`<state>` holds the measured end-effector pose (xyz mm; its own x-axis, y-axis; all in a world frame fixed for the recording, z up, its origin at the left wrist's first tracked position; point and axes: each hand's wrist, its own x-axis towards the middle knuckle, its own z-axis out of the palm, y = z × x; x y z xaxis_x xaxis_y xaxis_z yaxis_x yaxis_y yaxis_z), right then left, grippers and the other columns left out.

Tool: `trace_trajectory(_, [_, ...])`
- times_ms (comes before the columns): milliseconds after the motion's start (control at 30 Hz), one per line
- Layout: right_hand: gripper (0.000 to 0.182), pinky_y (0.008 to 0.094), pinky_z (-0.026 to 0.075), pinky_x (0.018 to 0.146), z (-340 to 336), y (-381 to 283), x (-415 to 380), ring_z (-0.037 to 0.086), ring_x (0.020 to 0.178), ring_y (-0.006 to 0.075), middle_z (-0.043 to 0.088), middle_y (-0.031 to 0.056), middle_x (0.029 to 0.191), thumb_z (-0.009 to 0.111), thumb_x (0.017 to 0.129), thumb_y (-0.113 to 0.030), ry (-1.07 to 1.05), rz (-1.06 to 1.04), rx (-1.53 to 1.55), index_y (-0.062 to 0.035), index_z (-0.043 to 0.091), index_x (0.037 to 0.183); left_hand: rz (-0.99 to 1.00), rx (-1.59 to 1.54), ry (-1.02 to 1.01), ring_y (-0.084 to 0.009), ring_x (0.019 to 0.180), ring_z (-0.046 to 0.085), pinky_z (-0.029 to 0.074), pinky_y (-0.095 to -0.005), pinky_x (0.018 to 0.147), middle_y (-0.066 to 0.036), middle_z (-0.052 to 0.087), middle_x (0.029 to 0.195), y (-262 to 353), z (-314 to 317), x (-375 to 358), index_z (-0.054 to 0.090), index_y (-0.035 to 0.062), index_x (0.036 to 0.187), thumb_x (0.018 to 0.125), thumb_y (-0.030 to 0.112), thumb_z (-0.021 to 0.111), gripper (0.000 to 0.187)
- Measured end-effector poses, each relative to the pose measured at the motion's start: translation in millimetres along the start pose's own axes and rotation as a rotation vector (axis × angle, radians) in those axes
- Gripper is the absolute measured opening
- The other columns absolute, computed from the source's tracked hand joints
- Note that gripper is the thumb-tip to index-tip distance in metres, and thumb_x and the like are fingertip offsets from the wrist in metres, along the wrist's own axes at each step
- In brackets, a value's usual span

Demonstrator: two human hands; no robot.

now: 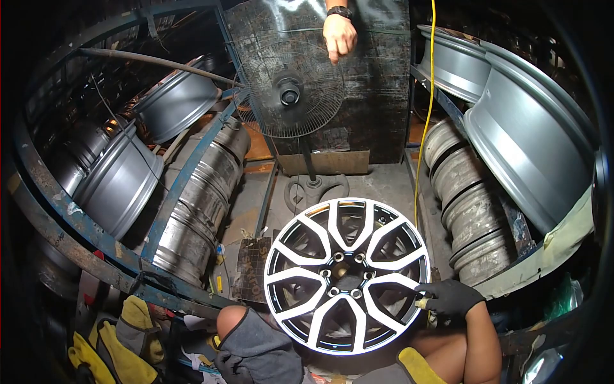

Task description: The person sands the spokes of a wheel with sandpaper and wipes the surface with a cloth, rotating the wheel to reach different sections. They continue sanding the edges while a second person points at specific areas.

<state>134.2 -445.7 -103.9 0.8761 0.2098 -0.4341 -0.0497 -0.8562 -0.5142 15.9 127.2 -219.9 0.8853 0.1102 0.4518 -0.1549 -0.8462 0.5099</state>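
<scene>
A black and silver alloy wheel rim [355,325] with split spokes lies face up in front of me, above my knees. My right hand [453,299], in a dark glove, reaches the rim's right edge. Its fingers are closed together there, around a small yellowish bit that I cannot make out. My left hand does not show. At the top, another person's bare hand [339,37] with a dark wristband hangs down, fingers curled, above the fan.
A standing fan [289,96] faces me beyond the rim. Metal racks with stacked rims [198,211] line both sides, larger silver rims [524,128] at right. A yellow cable [425,128] hangs down. Yellow and grey gloves [121,342] lie at lower left.
</scene>
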Motion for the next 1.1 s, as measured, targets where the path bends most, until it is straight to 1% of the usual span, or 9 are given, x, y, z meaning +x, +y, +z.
trace_trajectory(67, [0.060, 0.0484, 0.055, 0.086, 0, -1, -1, 0.072, 0.089, 0.0405, 0.073, 0.0242, 0.093, 0.061, 0.089, -0.057, 0.006, -0.008, -0.010, -0.0179, 0.064, 0.135, 0.007, 0.009, 0.001, -0.0387, 0.126, 0.046, 0.034, -0.0495, 0.111, -0.018, 0.047, 0.130, 0, 0, 0, 0.057, 0.0046, 0.112, 0.082, 0.000, 0.058, 0.031])
trace_trajectory(167, [0.060, 0.0495, 0.053, 0.090, -5, -7, -3, 0.070, 0.095, 0.0432, 0.073, 0.0248, 0.097, 0.061, 0.089, -0.057, -0.020, 0.029, 0.007, -0.0186, 0.063, 0.136, 0.007, 0.005, 0.004, -0.0386, 0.125, 0.046, 0.035, -0.0494, 0.110, -0.018, 0.047, 0.130, 1, -1, 1, 0.057, 0.0046, 0.112, 0.082, 0.000, 0.058, 0.031])
trace_trajectory(367, [0.061, 0.0492, 0.053, 0.089, -8, -11, -4, 0.070, 0.094, 0.0425, 0.073, 0.0242, 0.095, 0.061, 0.089, -0.057, -0.049, 0.076, 0.012, -0.0194, 0.062, 0.137, 0.004, 0.015, 0.010, -0.0386, 0.125, 0.046, 0.035, -0.0495, 0.110, -0.018, 0.049, 0.129, 5, -1, 2, 0.058, 0.0045, 0.111, 0.080, 0.000, 0.058, 0.031])
trace_trajectory(467, [0.061, 0.0475, 0.056, 0.085, -6, -6, -2, 0.072, 0.087, 0.0394, 0.073, 0.0225, 0.094, 0.060, 0.090, -0.058, -0.051, 0.069, -0.001, -0.0192, 0.062, 0.137, 0.010, 0.019, 0.016, -0.0386, 0.125, 0.046, 0.035, -0.0495, 0.110, -0.017, 0.049, 0.129, 3, 0, 3, 0.058, 0.0044, 0.110, 0.079, 0.000, 0.058, 0.031])
trace_trajectory(667, [0.060, 0.0428, 0.060, 0.071, -9, -10, -3, 0.073, 0.069, 0.0334, 0.075, 0.0185, 0.093, 0.061, 0.091, -0.056, -0.077, 0.107, 0.031, -0.0186, 0.061, 0.138, -0.005, 0.010, 0.014, -0.0385, 0.125, 0.046, 0.035, -0.0497, 0.110, -0.017, 0.049, 0.129, 2, -1, 2, 0.058, 0.0041, 0.110, 0.078, -0.001, 0.057, 0.032])
trace_trajectory(767, [0.061, 0.0422, 0.060, 0.068, -7, -7, -3, 0.073, 0.068, 0.0326, 0.075, 0.0179, 0.094, 0.062, 0.091, -0.055, -0.062, 0.067, 0.046, -0.0178, 0.060, 0.139, -0.003, 0.009, 0.020, -0.0385, 0.125, 0.046, 0.035, -0.0495, 0.110, -0.018, 0.049, 0.129, 3, 0, 1, 0.058, 0.0041, 0.110, 0.078, -0.002, 0.057, 0.032])
trace_trajectory(967, [0.058, 0.0456, 0.056, 0.083, -7, -7, -4, 0.073, 0.087, 0.0372, 0.075, 0.0195, 0.100, 0.062, 0.090, -0.054, -0.041, 0.048, -0.023, -0.0169, 0.066, 0.133, 0.021, 0.026, 0.024, -0.0385, 0.125, 0.046, 0.034, -0.0487, 0.110, -0.017, 0.048, 0.129, 6, -2, 3, 0.057, 0.0046, 0.110, 0.078, -0.004, 0.056, 0.033])
trace_trajectory(1067, [0.054, 0.0466, 0.054, 0.089, -8, -11, -7, 0.071, 0.094, 0.0393, 0.075, 0.0198, 0.100, 0.062, 0.089, -0.054, -0.037, 0.085, 0.027, -0.0168, 0.069, 0.128, 0.025, 0.020, 0.020, -0.0383, 0.125, 0.045, 0.034, -0.0485, 0.110, -0.017, 0.048, 0.129, 7, -2, 4, 0.057, 0.0046, 0.110, 0.078, -0.004, 0.056, 0.034])
trace_trajectory(1100, [0.054, 0.0462, 0.054, 0.088, -8, -12, -7, 0.071, 0.093, 0.0390, 0.075, 0.0193, 0.099, 0.062, 0.089, -0.053, -0.034, 0.085, 0.035, -0.0164, 0.070, 0.127, 0.022, 0.014, 0.020, -0.0382, 0.125, 0.045, 0.034, -0.0485, 0.110, -0.017, 0.048, 0.129, 7, -2, 3, 0.057, 0.0046, 0.110, 0.077, -0.004, 0.056, 0.034])
